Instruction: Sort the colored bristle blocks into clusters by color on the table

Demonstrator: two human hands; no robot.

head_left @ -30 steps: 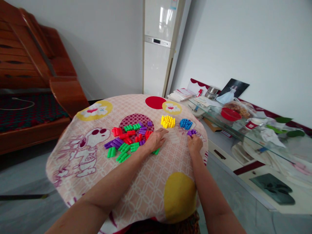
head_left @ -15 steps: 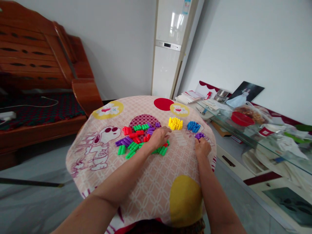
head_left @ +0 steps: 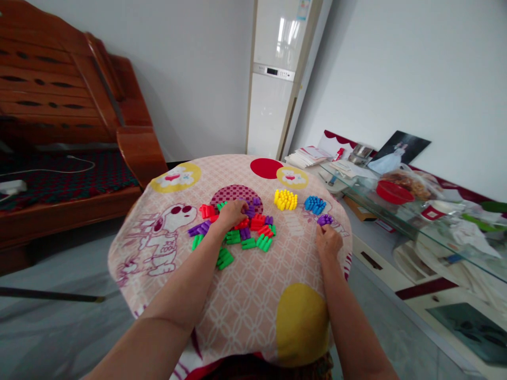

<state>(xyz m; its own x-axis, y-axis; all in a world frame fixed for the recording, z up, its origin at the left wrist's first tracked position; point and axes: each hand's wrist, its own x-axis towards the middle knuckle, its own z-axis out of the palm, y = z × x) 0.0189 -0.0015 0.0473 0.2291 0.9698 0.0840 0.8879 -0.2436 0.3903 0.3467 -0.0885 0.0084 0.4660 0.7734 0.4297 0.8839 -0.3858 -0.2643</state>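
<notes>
In the centre of the frame, the person's left hand (head_left: pixel 232 215) lay over loose blocks (head_left: pixel 258 221) in red, green and purple on the worktop (head_left: pixel 253 311); its fingers were bent near a purple block (head_left: pixel 250 211), but whether they gripped anything could not be told. Right of centre, the right hand (head_left: pixel 329 241), fingers curled, met the near edge of the purple cluster (head_left: pixel 325 219); gripping or merely steadying was unclear. Above that stood the blue cluster (head_left: pixel 315 205), with the yellow cluster (head_left: pixel 285 200) to its left. The step seemed to be picking out a block; the next move probably called for a clean pinch.
</notes>
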